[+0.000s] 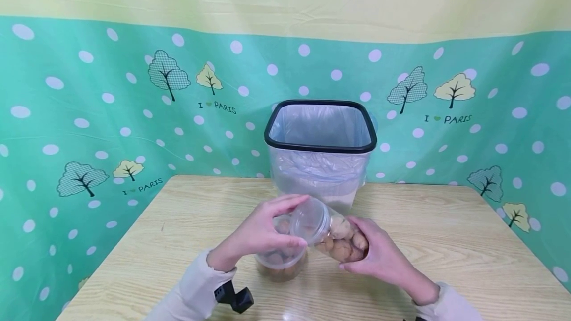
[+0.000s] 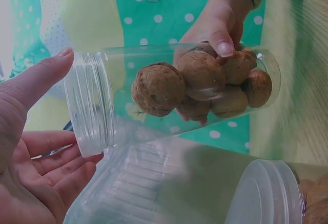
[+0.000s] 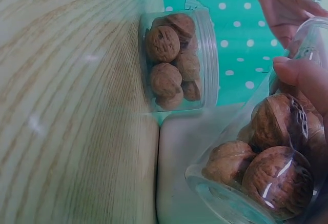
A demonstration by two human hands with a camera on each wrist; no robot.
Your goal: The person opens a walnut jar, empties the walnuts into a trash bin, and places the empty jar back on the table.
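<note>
We see a clear jar of walnuts tilted between both hands: the right hand is clamped round its base end at four o'clock, the left hand grips its mouth end at nine. A second jar stands upright at eight o'clock, a lined bin at twelve. On the backdrop we read "PARIS" between one and two, and "I see you to embrace" at eleven.
</note>
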